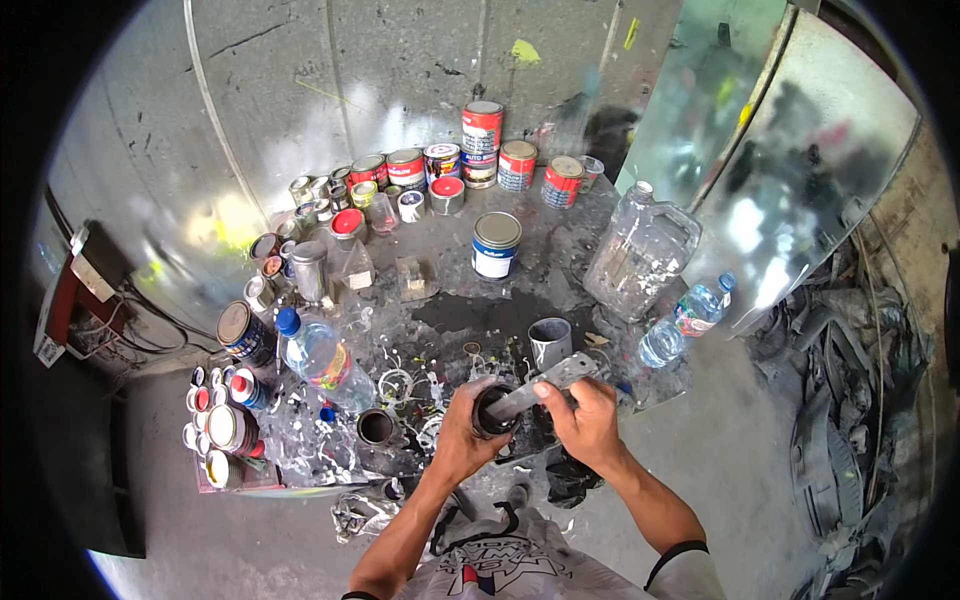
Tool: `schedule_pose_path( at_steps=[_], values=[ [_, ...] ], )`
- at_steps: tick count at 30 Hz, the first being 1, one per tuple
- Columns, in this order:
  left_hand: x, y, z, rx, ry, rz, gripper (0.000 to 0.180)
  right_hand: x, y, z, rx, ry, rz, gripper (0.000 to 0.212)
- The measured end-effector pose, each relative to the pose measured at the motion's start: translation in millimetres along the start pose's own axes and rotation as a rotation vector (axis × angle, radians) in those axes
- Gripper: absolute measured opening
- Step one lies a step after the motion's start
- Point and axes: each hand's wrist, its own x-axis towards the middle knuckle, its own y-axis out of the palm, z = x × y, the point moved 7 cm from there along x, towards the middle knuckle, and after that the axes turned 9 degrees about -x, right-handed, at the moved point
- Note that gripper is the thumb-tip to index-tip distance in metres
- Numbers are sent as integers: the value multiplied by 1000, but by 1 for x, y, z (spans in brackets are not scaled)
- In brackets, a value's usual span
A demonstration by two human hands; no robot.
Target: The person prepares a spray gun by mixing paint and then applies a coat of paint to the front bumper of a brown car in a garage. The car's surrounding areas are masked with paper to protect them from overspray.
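My left hand [460,432] is wrapped round a small open can [488,424] with a dark inside, held near the table's front edge. In my right hand [588,428] is a flat metal stirring stick [562,375] with holes along it, gripped by its upper part. The stick slants down to the left, and its lower end is inside the can. Just beyond my hands stands a grey, paint-smeared cup [551,346]. Another open can [376,428] with a dark inside sits left of my left hand. What the held can contains is hard to make out.
A paint-splattered table [450,345] carries a blue-and-white can [496,250], a clear jug [640,255], a water bottle [685,322] at right and a blue-capped bottle [325,360] at left. Several paint cans [405,170] line the back. A rack of small tins [232,430] stands front left.
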Motion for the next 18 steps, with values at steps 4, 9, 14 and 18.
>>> schedule_pose_path(
  at_steps=[4,9,14,18],
  values=[
    [3,3,-2,55,31,-53,78,5,-5,0,-134,-188,-21,10],
    [4,11,7,-33,-22,-58,78,8,-2,-10,21,-49,16,13],
    [3,8,6,-24,-33,-76,78,13,-3,-6,-89,-201,-14,12],
    [1,12,11,-71,-31,-79,78,10,0,-11,-16,-83,33,13]
  ],
)
